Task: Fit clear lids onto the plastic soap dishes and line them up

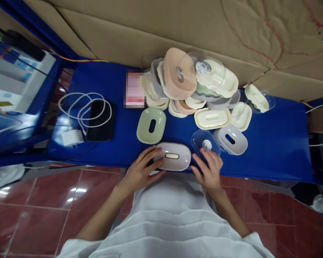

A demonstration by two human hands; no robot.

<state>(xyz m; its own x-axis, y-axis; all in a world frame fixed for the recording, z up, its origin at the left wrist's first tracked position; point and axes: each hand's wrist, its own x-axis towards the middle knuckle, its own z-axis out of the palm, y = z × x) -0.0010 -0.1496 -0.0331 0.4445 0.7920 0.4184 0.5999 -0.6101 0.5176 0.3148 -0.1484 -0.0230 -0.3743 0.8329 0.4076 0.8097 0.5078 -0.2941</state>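
Observation:
A pale grey-lilac soap dish (pixel 181 156) lies at the table's front edge, a cream piece showing through its middle slot. My left hand (pixel 141 172) grips its left end, fingers over the top and thumb along the near side. Just off its right end, my right hand (pixel 210 170) is open with fingers apart. Its fingertips overlap a clear plastic lid (pixel 199 138) with a round sticker; contact is unclear. Behind the held dish sits a green slotted tray (pixel 142 125). To the right rests a stack of grey-lilac slotted trays (pixel 239 145).
A heap of peach, cream, grey and green dish parts (pixel 179 71) stands at the back of the blue table (pixel 280 143). Left are a black phone (pixel 99 130), a coiled white cable (pixel 82 95) and a charger (pixel 72 138). Cardboard (pixel 123 32) walls the back.

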